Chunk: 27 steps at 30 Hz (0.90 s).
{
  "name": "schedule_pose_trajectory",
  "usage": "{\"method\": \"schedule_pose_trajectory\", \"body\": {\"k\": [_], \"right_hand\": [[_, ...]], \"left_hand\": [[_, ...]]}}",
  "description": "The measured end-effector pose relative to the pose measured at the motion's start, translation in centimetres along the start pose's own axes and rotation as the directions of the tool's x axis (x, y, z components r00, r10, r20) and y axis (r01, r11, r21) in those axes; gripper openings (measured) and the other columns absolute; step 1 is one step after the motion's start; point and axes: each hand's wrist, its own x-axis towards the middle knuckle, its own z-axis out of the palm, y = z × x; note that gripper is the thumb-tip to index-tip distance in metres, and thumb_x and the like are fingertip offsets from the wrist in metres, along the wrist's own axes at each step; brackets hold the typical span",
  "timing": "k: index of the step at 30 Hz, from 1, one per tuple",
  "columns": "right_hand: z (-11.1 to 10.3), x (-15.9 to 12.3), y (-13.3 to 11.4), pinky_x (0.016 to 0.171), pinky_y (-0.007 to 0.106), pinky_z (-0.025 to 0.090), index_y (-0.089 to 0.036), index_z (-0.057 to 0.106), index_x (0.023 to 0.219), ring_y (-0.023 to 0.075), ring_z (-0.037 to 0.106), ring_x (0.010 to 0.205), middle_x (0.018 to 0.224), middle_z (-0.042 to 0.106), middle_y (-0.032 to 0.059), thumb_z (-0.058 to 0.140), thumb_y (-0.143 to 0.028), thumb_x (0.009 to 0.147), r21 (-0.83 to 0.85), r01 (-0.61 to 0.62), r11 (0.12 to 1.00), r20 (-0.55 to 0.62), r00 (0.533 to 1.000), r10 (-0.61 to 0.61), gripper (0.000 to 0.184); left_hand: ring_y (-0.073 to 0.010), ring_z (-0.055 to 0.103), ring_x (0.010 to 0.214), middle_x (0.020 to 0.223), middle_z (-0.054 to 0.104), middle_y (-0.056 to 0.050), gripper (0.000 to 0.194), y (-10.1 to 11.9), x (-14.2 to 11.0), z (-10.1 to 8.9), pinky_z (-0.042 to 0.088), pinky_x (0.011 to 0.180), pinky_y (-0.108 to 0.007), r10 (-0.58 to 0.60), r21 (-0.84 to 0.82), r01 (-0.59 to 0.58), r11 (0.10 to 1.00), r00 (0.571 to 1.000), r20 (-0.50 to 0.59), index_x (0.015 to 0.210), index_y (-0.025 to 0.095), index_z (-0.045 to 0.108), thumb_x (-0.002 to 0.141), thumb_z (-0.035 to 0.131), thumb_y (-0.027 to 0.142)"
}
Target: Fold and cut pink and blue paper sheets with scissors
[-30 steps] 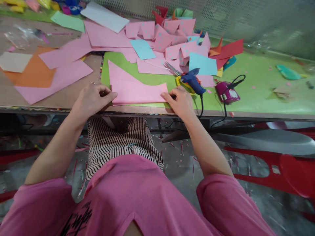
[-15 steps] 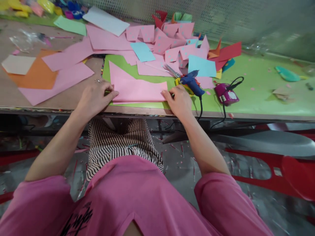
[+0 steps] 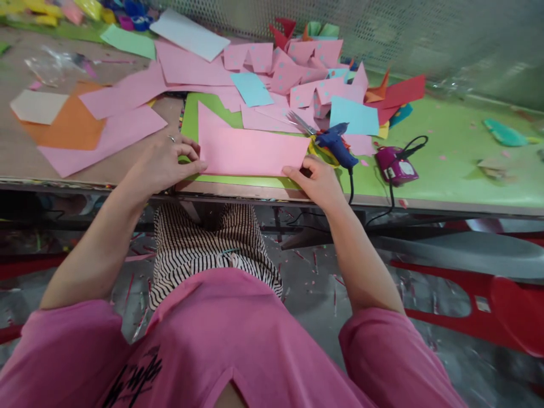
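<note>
A sheet of pink paper lies in front of me near the table edge, its upper left rising to a point. My left hand, a ring on one finger, is closed with thumb and fingers at the sheet's lower left corner. At the lower right corner, my right hand pinches the paper, with the thumb on top. Just beyond the right hand sit a blue glue gun and scissors, whose yellow handles are partly covered by the gun.
Pink polka-dot paper pieces pile up at the back. A light blue sheet lies beside them. To the left are an orange sheet and more pink paper. A purple plug adapter with black cables stands right, near the table edge.
The pink paper's front face spreads wider and its right end reaches further right. My right hand has shifted right with the corner. My left hand stays at the left corner.
</note>
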Motion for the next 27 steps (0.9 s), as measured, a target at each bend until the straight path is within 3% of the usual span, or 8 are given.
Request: {"method": "schedule_pose_trajectory", "body": {"k": [9,16,27], "right_hand": [[0.0,0.2,-0.7,0.07,0.034,0.039,-0.024,0.047,0.066,0.0177,0.05,0.072,0.075,0.049,-0.0005,0.067,-0.052,0.085,-0.067,-0.027,0.997,-0.004,1.0,0.026,0.04],[0.1,0.3,-0.8,0.071,0.035,0.041,-0.024,0.05,0.067,0.019,0.054,0.073,0.076,0.054,0.0008,0.066,-0.053,0.087,-0.102,-0.043,0.994,-0.012,0.999,0.042,0.039],[0.1,1.0,-1.0,0.072,0.036,0.042,-0.024,0.048,0.067,0.0197,0.054,0.074,0.079,0.055,0.0015,0.063,-0.045,0.088,-0.157,-0.068,0.985,-0.017,0.998,0.066,0.033]], "left_hand": [[-0.0247,0.065,0.104,0.111,0.074,-0.005,0.034,0.8,-0.2,0.1,0.047,0.104,-0.038,-0.009,0.009,0.009,1.0,1.0,-0.023,0.071,0.024,0.063,0.083,0.056,0.055],[-0.0266,0.063,0.116,0.125,0.07,-0.007,0.031,-0.5,-0.2,1.4,0.044,0.108,-0.042,0.005,0.016,-0.003,1.0,0.997,-0.078,0.075,0.022,0.069,0.084,0.059,0.051],[-0.0282,0.064,0.115,0.123,0.07,-0.008,0.025,0.7,-0.8,1.6,0.045,0.105,-0.043,-0.013,0.07,0.021,0.997,0.993,-0.119,0.072,0.022,0.062,0.085,0.059,0.043]]}}
